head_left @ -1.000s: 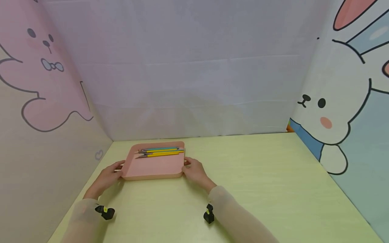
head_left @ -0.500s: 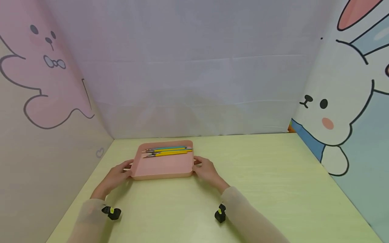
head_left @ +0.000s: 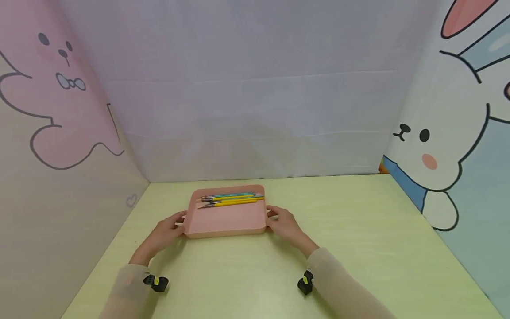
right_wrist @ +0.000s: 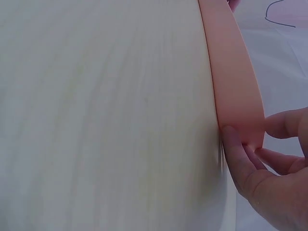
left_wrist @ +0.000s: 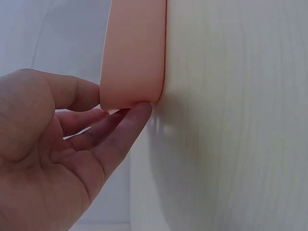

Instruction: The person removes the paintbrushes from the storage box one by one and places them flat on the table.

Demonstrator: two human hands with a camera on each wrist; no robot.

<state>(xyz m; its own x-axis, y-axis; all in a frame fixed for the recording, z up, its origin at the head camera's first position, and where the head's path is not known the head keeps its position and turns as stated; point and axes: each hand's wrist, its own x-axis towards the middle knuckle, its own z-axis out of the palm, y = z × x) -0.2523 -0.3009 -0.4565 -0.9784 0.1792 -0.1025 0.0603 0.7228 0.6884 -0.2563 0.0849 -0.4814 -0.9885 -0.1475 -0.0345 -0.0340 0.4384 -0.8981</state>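
Pinching the tray [head_left: 227,222] now at both short ends, near the front corners, with left hand [head_left: 165,232] and right hand [head_left: 287,227]; lying lengthwise between them, equally close to each.

Head view: bright, even light; soft shadows on table [head_left: 378,230] beside left hand [head_left: 164,233] and right hand [head_left: 287,226]. Wrist views: dimmer, bluish, table grain slightly soft.

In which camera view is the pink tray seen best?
The head view, because it shows nearly all of the pink tray, floor and rim, between the left hand and the right hand. Each wrist view shows only part of its outer wall, where that hand grips it.
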